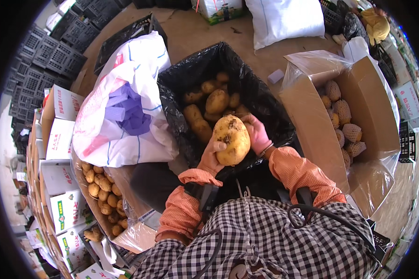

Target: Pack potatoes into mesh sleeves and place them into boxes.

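Observation:
A large potato (232, 141) with dark soil patches on its skin is gripped in my left hand (211, 157), whose thumb lies across its lower side. My right hand (256, 134) is at the potato's upper right edge, its fingers bent; whether it presses on the potato is hard to see. Below both hands stands a crate lined with a black plastic bag (269, 101). Inside it lie several loose potatoes (217, 101), partly hidden by the held one and my hands.
Left of the crate, a white woven sack (125, 150) holds purple foam net sleeves (129, 111). A carton (373, 94) at right contains potatoes in white foam nets (343, 111). Small potatoes (104, 188) fill a box at lower left. Black plastic crates (45, 48) are stacked far left.

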The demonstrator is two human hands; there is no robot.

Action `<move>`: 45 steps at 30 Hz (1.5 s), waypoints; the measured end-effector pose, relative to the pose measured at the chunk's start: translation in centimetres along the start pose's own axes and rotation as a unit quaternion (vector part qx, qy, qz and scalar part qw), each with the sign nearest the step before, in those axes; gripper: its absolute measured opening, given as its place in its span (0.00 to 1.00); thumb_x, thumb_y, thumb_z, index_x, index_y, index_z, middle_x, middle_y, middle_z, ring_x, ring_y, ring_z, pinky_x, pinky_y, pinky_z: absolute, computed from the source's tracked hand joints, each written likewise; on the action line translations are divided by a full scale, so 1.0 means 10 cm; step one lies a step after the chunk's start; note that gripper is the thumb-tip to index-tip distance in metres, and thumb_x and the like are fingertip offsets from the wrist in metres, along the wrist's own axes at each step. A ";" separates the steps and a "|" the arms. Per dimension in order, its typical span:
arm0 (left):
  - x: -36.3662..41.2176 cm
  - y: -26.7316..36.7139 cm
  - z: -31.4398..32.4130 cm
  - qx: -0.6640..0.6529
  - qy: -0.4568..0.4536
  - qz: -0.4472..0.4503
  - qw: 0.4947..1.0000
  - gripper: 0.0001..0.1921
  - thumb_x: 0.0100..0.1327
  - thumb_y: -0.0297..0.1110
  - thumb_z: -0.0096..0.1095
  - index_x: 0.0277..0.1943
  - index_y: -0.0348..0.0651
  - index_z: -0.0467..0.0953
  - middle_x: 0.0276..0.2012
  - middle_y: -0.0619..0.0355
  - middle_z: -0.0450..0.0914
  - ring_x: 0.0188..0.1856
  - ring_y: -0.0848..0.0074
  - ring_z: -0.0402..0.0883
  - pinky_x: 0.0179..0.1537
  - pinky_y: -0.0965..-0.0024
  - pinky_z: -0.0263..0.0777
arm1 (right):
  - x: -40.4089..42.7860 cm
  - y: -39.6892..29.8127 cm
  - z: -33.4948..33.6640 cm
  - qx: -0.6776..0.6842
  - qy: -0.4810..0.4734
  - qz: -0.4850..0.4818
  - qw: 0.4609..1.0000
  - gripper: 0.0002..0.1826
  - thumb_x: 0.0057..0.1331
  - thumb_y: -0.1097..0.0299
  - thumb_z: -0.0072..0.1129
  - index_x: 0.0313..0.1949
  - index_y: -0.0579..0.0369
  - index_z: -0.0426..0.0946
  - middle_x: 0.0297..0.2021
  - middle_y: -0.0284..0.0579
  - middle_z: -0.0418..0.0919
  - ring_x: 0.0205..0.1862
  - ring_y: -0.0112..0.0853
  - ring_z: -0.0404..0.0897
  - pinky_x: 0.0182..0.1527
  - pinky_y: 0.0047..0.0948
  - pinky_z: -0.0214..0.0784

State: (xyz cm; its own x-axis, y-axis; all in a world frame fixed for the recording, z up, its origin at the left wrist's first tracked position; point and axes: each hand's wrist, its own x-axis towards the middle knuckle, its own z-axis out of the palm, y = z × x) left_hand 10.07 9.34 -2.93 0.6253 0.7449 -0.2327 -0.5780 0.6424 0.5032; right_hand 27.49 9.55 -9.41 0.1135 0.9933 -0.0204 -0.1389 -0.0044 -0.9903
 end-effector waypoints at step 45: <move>-0.58 0.07 0.29 0.411 0.185 0.361 0.816 0.13 0.64 0.25 0.60 0.49 0.31 0.69 0.46 0.51 0.76 0.48 0.75 0.76 0.47 0.72 0.74 | -0.67 -0.67 0.44 0.406 -0.135 0.097 0.899 0.48 0.52 0.54 0.70 0.68 0.43 0.50 0.61 0.41 0.64 0.60 0.38 0.69 0.53 0.42 0.71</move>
State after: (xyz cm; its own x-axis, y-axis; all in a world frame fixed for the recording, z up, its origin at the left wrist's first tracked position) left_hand 7.50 4.94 1.19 -0.0124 0.9769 0.2134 -0.0826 -0.2137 0.9734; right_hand 23.34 3.38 -2.09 -0.2170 0.9754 -0.0392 -0.8154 -0.2032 -0.5421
